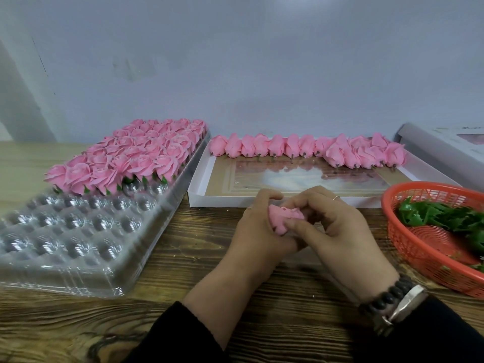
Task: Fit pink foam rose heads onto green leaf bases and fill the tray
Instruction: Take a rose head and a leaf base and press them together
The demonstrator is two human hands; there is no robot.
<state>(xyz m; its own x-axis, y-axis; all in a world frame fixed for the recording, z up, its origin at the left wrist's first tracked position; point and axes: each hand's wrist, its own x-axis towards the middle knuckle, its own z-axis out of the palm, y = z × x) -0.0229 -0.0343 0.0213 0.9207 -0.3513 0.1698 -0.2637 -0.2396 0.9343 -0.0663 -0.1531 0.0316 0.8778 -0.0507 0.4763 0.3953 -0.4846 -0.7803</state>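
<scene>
A pink foam rose head (pixel 284 218) sits between both hands over the wooden table. My left hand (pixel 258 229) curls round it from the left, and my right hand (pixel 332 224) pinches it from the right. Any leaf base under it is hidden by my fingers. To the left lies a clear plastic tray (pixel 78 231); its far half holds several finished roses (pixel 136 153) with green bases, and its near cups stand bare. A white box (pixel 199 189) behind my hands holds a row of loose rose heads (pixel 309 149). Green leaf bases (pixel 445 216) lie in an orange basket (pixel 408 247) at the right.
A grey wall rises right behind the tray and box. At the far right a pale box lid (pixel 440 150) leans by the wall. The wooden table (pixel 183 271) runs to the near edge, where my dark sleeves, a bead bracelet and a watch show.
</scene>
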